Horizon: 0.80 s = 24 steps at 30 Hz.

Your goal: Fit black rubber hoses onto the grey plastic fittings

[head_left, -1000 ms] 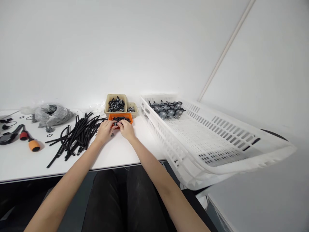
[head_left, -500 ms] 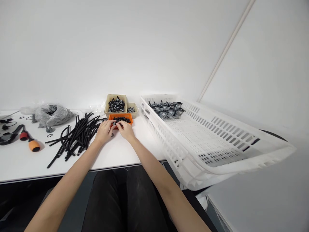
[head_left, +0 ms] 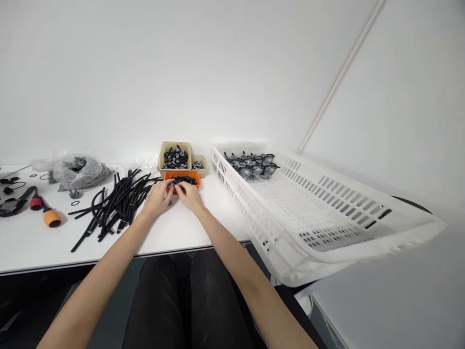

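Pinching a small grey part (head_left: 172, 186) between the fingers (head_left: 166, 183) of left hand (head_left: 156, 198) and right hand (head_left: 191, 196) by the orange basket (head_left: 181, 173), probably light and stiff, best gripped by its sides.

Hands (head_left: 157, 198) slightly closer together, grip shifted a little on small grey part (head_left: 172, 185)

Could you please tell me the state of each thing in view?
Left hand: pinching a grey part
Right hand: at that part, grip unclear
Orange basket: open, holding black parts
Large bin: open, filled
Small bin: open, holding pieces
Crate: open, partly filled
Bag: holding grey parts
Tubes: loosely heaped
Orange handle: lying down
Red handle: lying down
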Available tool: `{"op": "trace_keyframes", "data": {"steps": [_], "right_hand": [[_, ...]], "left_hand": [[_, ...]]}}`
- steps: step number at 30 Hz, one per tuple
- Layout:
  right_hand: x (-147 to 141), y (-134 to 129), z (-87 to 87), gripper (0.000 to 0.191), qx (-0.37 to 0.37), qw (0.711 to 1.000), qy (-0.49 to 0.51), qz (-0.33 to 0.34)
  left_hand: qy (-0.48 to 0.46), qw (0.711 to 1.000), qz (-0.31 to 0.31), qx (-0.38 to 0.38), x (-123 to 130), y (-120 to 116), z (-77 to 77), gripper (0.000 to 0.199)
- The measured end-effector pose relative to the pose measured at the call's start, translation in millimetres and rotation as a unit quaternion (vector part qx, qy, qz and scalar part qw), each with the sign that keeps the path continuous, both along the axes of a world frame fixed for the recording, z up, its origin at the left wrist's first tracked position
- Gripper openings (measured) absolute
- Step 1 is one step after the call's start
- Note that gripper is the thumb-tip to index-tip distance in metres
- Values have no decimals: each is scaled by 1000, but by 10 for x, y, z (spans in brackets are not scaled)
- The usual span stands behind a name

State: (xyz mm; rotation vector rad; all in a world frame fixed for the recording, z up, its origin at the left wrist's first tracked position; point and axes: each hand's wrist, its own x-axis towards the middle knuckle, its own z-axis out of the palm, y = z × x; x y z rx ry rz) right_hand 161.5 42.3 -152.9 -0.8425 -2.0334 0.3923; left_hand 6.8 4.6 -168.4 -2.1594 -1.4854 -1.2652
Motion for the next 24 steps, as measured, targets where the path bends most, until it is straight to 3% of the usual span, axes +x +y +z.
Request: {"op": "trace_keyframes", "data": {"steps": [24], "right_hand": [[-4,-12,-5,18,-2,999,18,28]], "left_hand": [[-19,999,33,-1,38,-63,60,41]]}}
